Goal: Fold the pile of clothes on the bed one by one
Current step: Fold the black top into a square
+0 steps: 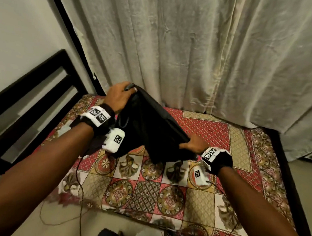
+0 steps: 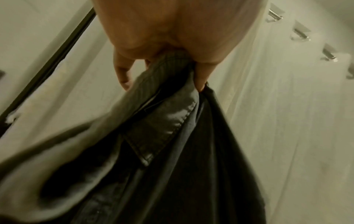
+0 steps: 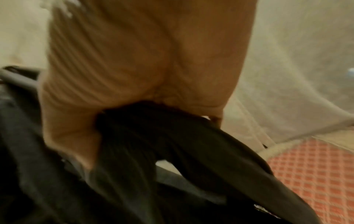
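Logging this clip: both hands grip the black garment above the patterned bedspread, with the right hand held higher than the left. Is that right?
Not quite: the left hand is the higher one, as the head view shows. The right hand grips the black garment lower, nearer the patterned bedspread. Both hands do grip it.

Head view: high, facing forward and down over both forearms; bed (image 1: 192, 196) fills the lower half of the frame, curtain (image 1: 201, 47) the upper half. Left wrist view: very close, looks along the left hand (image 2: 172, 30) at dark garment (image 2: 182, 151), curtain behind. Right wrist view: equally close and blurred, right hand (image 3: 143, 60) top centre, bed at lower right. All three views share garment and curtain.
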